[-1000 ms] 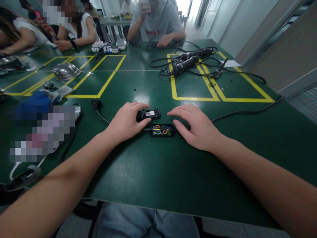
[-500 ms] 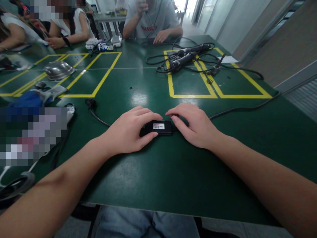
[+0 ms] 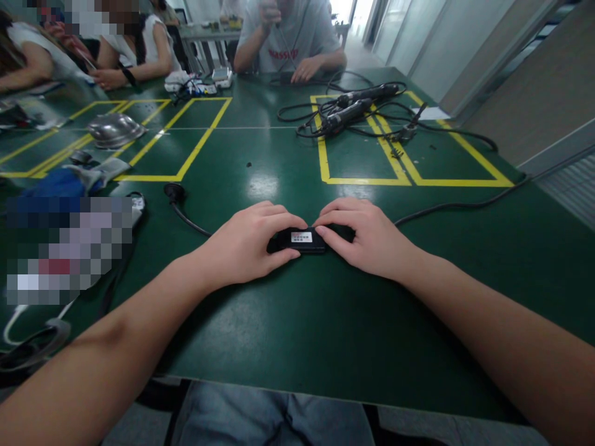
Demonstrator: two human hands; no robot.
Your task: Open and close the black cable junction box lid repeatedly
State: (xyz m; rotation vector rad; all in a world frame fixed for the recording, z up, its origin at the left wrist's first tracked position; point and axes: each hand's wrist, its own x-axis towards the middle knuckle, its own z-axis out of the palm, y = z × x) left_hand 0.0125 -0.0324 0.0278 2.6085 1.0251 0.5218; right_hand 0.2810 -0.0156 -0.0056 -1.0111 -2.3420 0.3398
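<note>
A small black power adapter (image 3: pixel 309 246) with a white printed label lies in front of me on the green table. My left hand (image 3: pixel 253 244) grips its left end, thumb along the near side and fingers along the far side. At its upper right corner, the thumb and forefinger of my right hand (image 3: pixel 360 232) are pinched together, touching the adapter. Whether a small part is between those fingertips, I cannot tell. A black cable runs out left from under my left hand to a plug (image 3: pixel 175 192). Another black cable (image 3: pixel 446 206) emerges behind my right hand and runs right.
Two dark cylindrical tools (image 3: pixel 348 114) with tangled cables lie at the back right. A metal bowl (image 3: pixel 115 131), a blue cloth item (image 3: pixel 58 184) and a partly blurred power strip (image 3: pixel 137 203) are on the left. Across the table sits a person (image 3: pixel 288 43); others sit at far left.
My right thumb and forefinger have closed together and moved slightly left onto the adapter's right end. My left hand keeps its hold. The view has shifted a little.
</note>
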